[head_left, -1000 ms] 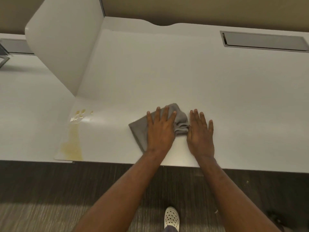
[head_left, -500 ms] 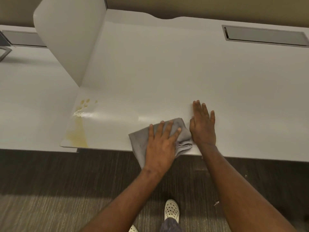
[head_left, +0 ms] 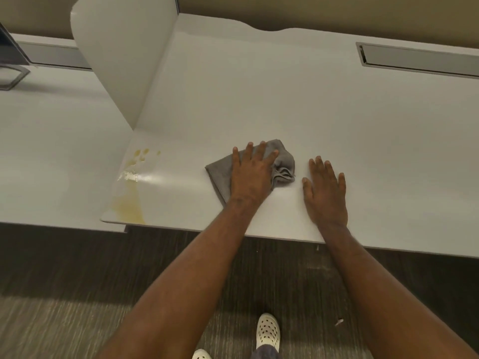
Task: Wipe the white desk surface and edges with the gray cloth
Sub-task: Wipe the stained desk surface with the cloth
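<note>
The gray cloth [head_left: 284, 161] lies crumpled on the white desk [head_left: 285, 99], a short way in from the front edge. My left hand [head_left: 252, 174] presses flat on top of it with fingers spread, covering its middle. My right hand [head_left: 325, 193] rests flat and open on the bare desk just right of the cloth, not touching it. A yellowish stain [head_left: 129, 206] with dried drips and a whitish smear marks the desk's front left corner.
A white upright divider [head_left: 121, 55] stands along the desk's left side, with a neighbouring desk [head_left: 51, 151] beyond it. A gray cable slot [head_left: 420, 59] sits at the back right. Below the front edge are dark carpet and my white shoe [head_left: 268, 332].
My left hand has pushed the cloth from the front edge back onto the surface, away from me. My right hand now lies apart from the cloth.
</note>
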